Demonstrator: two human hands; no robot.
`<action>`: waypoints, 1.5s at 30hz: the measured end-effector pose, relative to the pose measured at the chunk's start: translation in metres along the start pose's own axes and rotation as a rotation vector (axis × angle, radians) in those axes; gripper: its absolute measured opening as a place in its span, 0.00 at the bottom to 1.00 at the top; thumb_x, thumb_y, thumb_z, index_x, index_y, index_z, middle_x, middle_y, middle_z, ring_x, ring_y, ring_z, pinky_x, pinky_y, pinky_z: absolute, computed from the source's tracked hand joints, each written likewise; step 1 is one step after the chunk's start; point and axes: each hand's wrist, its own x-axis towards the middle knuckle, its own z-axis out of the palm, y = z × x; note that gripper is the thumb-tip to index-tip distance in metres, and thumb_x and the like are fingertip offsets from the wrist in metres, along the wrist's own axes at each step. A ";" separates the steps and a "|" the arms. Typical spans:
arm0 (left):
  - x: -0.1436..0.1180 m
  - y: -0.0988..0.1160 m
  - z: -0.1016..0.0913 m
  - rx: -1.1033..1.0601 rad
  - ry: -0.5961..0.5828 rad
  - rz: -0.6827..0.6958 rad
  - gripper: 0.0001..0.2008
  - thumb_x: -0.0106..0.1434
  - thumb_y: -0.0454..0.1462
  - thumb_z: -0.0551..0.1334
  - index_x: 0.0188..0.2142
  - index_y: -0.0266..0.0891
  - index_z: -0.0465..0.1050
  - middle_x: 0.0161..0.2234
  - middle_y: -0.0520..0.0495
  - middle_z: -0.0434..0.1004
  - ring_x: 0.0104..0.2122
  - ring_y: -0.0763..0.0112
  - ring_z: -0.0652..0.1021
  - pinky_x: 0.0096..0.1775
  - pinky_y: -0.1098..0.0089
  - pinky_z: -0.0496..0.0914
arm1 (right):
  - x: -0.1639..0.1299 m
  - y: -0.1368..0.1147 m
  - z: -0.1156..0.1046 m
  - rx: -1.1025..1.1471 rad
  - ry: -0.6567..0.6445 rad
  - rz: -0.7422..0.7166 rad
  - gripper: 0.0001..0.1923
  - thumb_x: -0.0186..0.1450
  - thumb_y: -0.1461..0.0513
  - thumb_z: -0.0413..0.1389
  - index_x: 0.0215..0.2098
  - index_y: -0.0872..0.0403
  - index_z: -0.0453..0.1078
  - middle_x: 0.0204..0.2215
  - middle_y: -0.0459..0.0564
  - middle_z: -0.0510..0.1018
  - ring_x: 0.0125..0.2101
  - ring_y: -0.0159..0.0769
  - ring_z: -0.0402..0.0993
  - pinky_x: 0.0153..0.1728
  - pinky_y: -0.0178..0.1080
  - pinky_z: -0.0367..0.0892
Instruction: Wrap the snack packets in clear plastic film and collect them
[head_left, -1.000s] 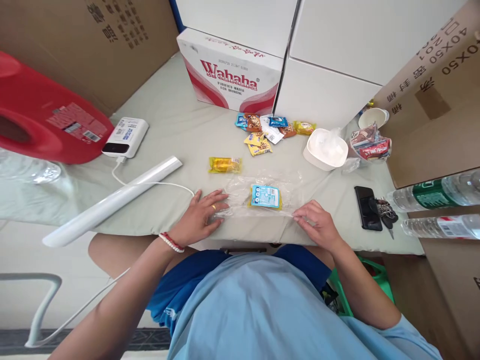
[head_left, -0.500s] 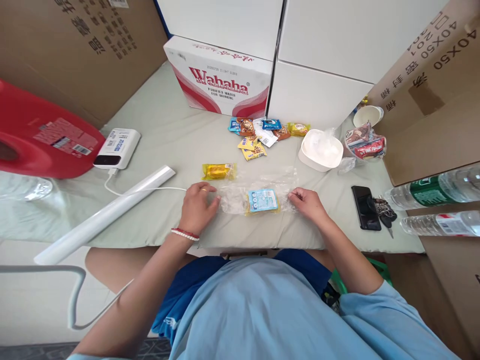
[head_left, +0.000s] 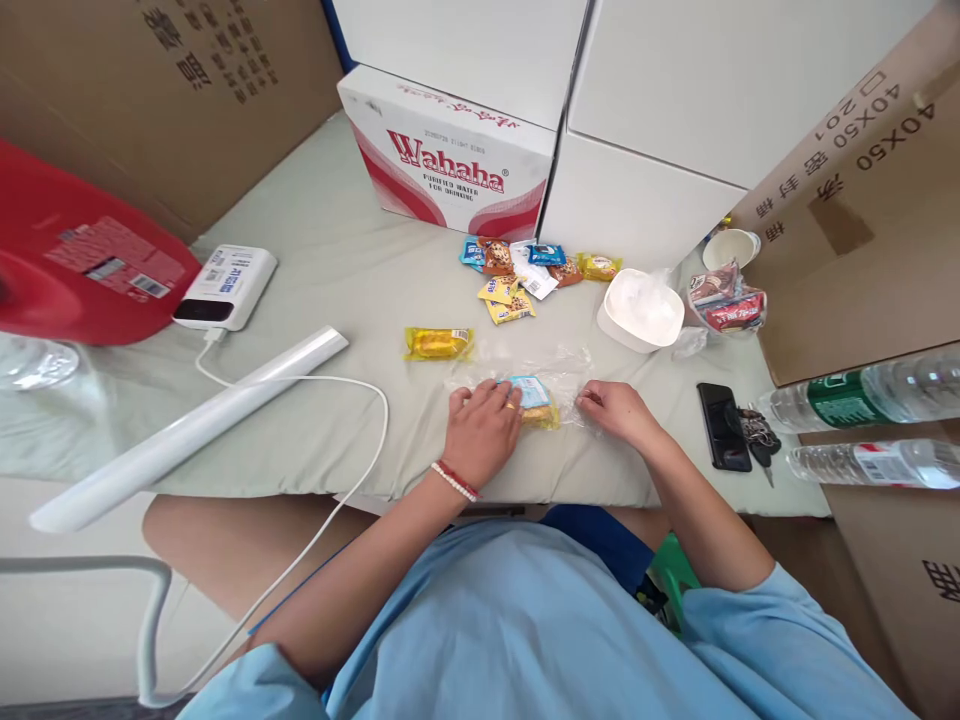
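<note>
Since the earlier frame, your left hand (head_left: 484, 425) has been moving rightward from the left part of the clear plastic bag (head_left: 564, 362) onto the blue-labelled snack packet (head_left: 538, 398). It is lying palm down across the packet's left part, fingers bent and close together; you are hiding the thumb's contact, so whether it is pinching cannot be told. By judgement, the fingers are serving to steady the packet.

Your right hand (head_left: 615, 408) is holding thumb and fingertips pressed together, apparently pinching the bag's right edge, probably to keep the film stretched flat. Packet and bag are lying before you on the cloth-covered table (head_left: 420, 450), between your hands; whether the packet is resting inside the bag or under one layer cannot be settled.

Your packet is lying flat, its blue label facing up and its long axis running roughly left to right, along the near table edge. Which end is its front cannot be read.

Just beyond the bag, to the left, a yellow-wrapped snack (head_left: 439, 343) is lying with its long axis also running side to side. Farther back, small snack packets (head_left: 511, 304) are lying heaped near the Wahaha carton (head_left: 454, 165), with a white tub (head_left: 641, 312) standing to their right.
</note>
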 end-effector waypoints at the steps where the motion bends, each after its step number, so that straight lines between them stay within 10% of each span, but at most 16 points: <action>1: 0.004 -0.003 0.001 0.002 0.001 -0.034 0.18 0.75 0.40 0.50 0.54 0.42 0.77 0.56 0.39 0.80 0.59 0.48 0.74 0.55 0.44 0.62 | 0.003 0.000 -0.007 -0.062 -0.040 -0.005 0.09 0.68 0.57 0.55 0.37 0.51 0.77 0.32 0.49 0.82 0.33 0.38 0.75 0.31 0.36 0.58; 12: -0.008 -0.014 0.006 -0.113 0.028 0.089 0.15 0.74 0.37 0.55 0.53 0.47 0.77 0.57 0.44 0.80 0.67 0.52 0.68 0.68 0.35 0.45 | 0.111 -0.059 -0.035 -0.192 -0.035 -0.414 0.43 0.61 0.57 0.68 0.70 0.58 0.60 0.54 0.59 0.79 0.56 0.52 0.70 0.56 0.46 0.64; 17: -0.005 -0.015 0.007 -0.178 0.032 0.107 0.14 0.73 0.37 0.55 0.51 0.46 0.78 0.53 0.44 0.82 0.67 0.52 0.69 0.69 0.33 0.43 | 0.134 -0.080 -0.022 -0.081 -0.148 -0.338 0.14 0.67 0.62 0.61 0.49 0.59 0.78 0.33 0.49 0.81 0.35 0.36 0.74 0.38 0.34 0.63; 31: -0.004 -0.011 0.013 -0.128 0.239 -0.091 0.11 0.70 0.41 0.59 0.48 0.46 0.78 0.57 0.41 0.76 0.68 0.49 0.65 0.68 0.39 0.51 | 0.038 -0.068 -0.028 0.118 -0.065 -0.755 0.12 0.74 0.58 0.52 0.42 0.53 0.77 0.35 0.50 0.75 0.36 0.36 0.73 0.42 0.37 0.67; 39: 0.008 -0.016 0.015 -0.214 0.270 -0.392 0.48 0.61 0.48 0.68 0.73 0.43 0.47 0.72 0.29 0.53 0.72 0.37 0.54 0.66 0.33 0.51 | 0.016 -0.063 -0.015 0.163 -0.019 -0.844 0.11 0.74 0.58 0.53 0.43 0.52 0.77 0.46 0.56 0.76 0.43 0.38 0.76 0.46 0.40 0.72; 45: 0.011 -0.035 0.027 -0.325 0.250 -0.494 0.55 0.56 0.51 0.71 0.74 0.40 0.43 0.65 0.27 0.66 0.64 0.38 0.69 0.60 0.41 0.67 | 0.002 -0.066 0.000 -0.050 -0.125 -0.907 0.10 0.71 0.66 0.52 0.39 0.52 0.76 0.66 0.54 0.69 0.61 0.42 0.70 0.58 0.45 0.70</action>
